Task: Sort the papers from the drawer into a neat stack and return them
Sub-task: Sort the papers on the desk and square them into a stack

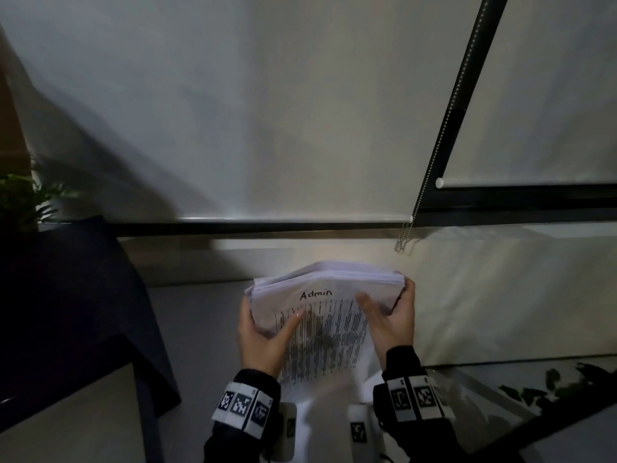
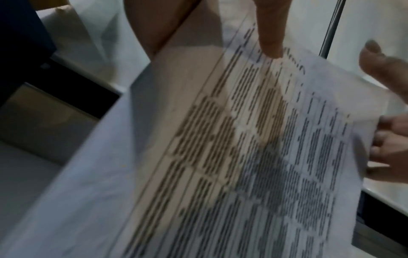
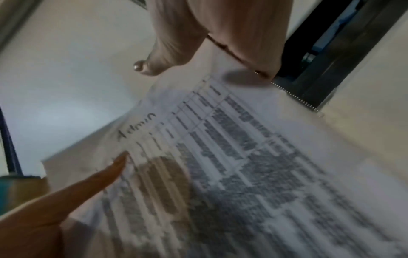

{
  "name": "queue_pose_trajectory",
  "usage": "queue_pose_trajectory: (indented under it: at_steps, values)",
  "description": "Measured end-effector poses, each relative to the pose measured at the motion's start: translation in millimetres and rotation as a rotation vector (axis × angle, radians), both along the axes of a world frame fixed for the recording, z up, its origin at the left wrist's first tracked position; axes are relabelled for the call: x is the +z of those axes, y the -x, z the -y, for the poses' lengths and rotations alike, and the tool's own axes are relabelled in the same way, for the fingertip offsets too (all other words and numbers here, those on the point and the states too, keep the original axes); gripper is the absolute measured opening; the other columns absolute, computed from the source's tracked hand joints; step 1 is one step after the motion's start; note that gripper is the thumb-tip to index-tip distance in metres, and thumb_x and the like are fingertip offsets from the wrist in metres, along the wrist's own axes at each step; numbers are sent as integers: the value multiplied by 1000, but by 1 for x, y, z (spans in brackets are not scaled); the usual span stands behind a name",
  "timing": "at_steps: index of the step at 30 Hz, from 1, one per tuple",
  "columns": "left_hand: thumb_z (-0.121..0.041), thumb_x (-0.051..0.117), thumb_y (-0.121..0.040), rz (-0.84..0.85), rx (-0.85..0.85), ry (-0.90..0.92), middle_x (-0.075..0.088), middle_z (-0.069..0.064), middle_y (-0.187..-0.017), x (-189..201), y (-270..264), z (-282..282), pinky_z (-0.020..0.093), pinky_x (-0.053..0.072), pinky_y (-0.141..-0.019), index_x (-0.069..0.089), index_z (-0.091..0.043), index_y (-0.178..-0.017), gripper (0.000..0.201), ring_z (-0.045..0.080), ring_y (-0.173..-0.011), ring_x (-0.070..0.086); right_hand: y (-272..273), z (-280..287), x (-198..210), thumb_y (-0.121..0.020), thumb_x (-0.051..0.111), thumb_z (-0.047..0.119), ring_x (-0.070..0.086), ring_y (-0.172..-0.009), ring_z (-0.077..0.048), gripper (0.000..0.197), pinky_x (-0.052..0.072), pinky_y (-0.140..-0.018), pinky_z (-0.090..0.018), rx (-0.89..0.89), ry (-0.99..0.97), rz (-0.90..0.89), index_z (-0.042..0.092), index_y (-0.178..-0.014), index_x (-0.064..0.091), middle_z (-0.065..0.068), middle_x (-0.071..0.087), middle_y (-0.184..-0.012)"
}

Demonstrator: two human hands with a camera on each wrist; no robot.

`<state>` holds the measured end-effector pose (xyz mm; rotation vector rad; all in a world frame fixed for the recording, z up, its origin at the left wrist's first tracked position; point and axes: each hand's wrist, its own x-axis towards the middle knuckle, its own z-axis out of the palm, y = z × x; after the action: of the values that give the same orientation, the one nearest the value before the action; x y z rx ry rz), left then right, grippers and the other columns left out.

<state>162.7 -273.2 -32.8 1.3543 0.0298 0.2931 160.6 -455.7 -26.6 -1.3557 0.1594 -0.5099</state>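
A thick stack of white papers [image 1: 329, 315] is held in the air in front of me, its top sheet printed with a table and hand-marked "Admin". My left hand [image 1: 263, 335] grips the stack's left edge, thumb lying on the top sheet, fingers underneath. My right hand [image 1: 390, 320] grips the right edge, thumb on top and fingers wrapped around the side. The far edges of the sheets are fanned and uneven. In the left wrist view the printed sheet [image 2: 253, 148] fills the frame under my thumb [image 2: 272, 34]. The right wrist view shows the same sheet [image 3: 243, 165]. No drawer is in view.
A dark cloth-covered piece of furniture [image 1: 66, 312] stands at the left with a green plant [image 1: 23, 198] behind it. Ahead hang pale roller blinds [image 1: 267, 111] with a bead chain [image 1: 405, 238]. A glossy surface [image 1: 534, 396] lies at the lower right.
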Motion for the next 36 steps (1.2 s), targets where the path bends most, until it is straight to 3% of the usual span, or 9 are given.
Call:
queue_pose_trajectory:
  at_steps: [3,7,11,16,19,22,26,30,36]
  values:
    - [-8,73,-73,-17,-71,22,62,3,-115,-12,3,-3,34,58,-82,47,-48,-110,60,20,-104,65,-1,8,-18,-66,78,40,62,-108,-11,60,53,-91,-31,114,76,-105,33,-118,48,5,64,-113]
    - [-42,52,-83,26,25,-100,61,-1,-99,-13,3,1,43,57,-74,45,-33,-111,30,20,-88,64,4,6,-31,-91,55,29,62,-106,-5,39,47,-100,-33,25,164,-99,17,-128,49,-4,64,-118]
    - [-19,41,-89,200,240,-279,59,-22,-75,4,4,-4,18,45,-56,47,-30,-92,13,-4,-63,54,15,-11,-23,-89,50,37,61,-103,-1,44,49,-91,-19,-26,178,-57,16,-127,51,11,66,-110]
    - [-37,46,-83,298,228,-282,52,-39,-97,27,12,-28,3,43,-76,39,-34,-106,24,-12,-90,54,21,-27,-5,-95,47,4,57,-95,11,38,48,-81,-7,119,185,53,30,-122,39,7,56,-110]
    - [-40,51,-79,301,198,-266,55,-28,-104,31,9,-37,17,46,-85,41,-34,-109,32,-2,-96,55,22,-39,-4,-83,63,31,57,-108,6,45,47,-88,-10,140,154,24,51,-114,39,9,55,-120]
    - [-41,50,-81,269,229,-213,54,3,-110,32,4,-37,22,45,-87,43,-24,-117,40,8,-96,54,21,-48,-6,-61,75,57,58,-108,1,63,49,-85,-11,94,108,-14,48,-114,43,11,59,-117]
    - [-32,58,-83,204,374,23,52,12,-101,38,-6,-34,15,44,-80,51,-18,-103,26,7,-85,54,10,-53,17,-71,73,37,62,-96,-16,36,52,-64,-13,-19,-119,-35,28,-102,59,-2,65,-106]
    - [-7,58,-88,184,387,22,50,-3,-88,40,-15,-34,1,44,-69,44,-9,-105,23,-15,-69,55,-5,-58,36,-71,73,40,61,-84,-12,38,50,-55,-12,-116,-61,-52,18,-100,61,-2,63,-103]
    - [-29,57,-78,133,382,86,50,-4,-75,30,-17,-44,5,41,-61,51,-21,-79,10,-9,-61,49,-19,-65,31,-76,74,34,63,-86,-14,22,54,-75,-25,-220,-82,-137,22,-92,64,3,67,-93]
